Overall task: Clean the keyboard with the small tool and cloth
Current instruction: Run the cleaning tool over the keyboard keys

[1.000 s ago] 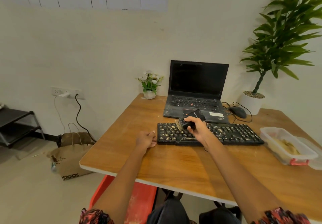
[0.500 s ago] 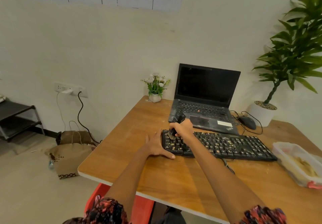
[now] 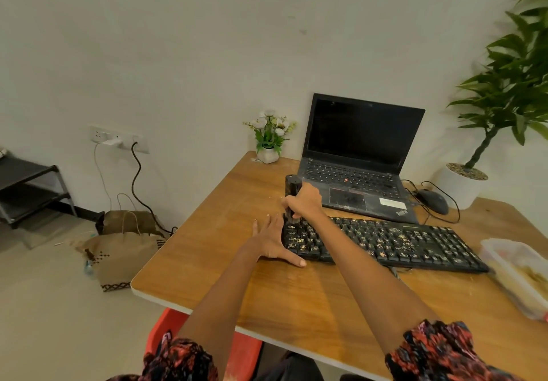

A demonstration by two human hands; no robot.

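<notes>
White wall, wooden desk [image 3: 225,250] – left hand [image 3: 271,239] flat beside keyboard [image 3: 394,242], right hand [image 3: 304,202] gripping brush [image 3: 292,186].

Small office or home workspace, sitting against a plain white wall. A wooden surface [image 3: 213,250] is carrying an open black laptop [image 3: 360,155], a separate black keyboard [image 3: 394,242] and a wired mouse [image 3: 433,199]. A little pot of white flowers [image 3: 269,136] is standing at the back edge, a tall leafy potted plant [image 3: 504,93] at the far right. A wall socket strip [image 3: 118,140] is feeding cables down to paper bags [image 3: 124,247] lying on the floor.
</notes>
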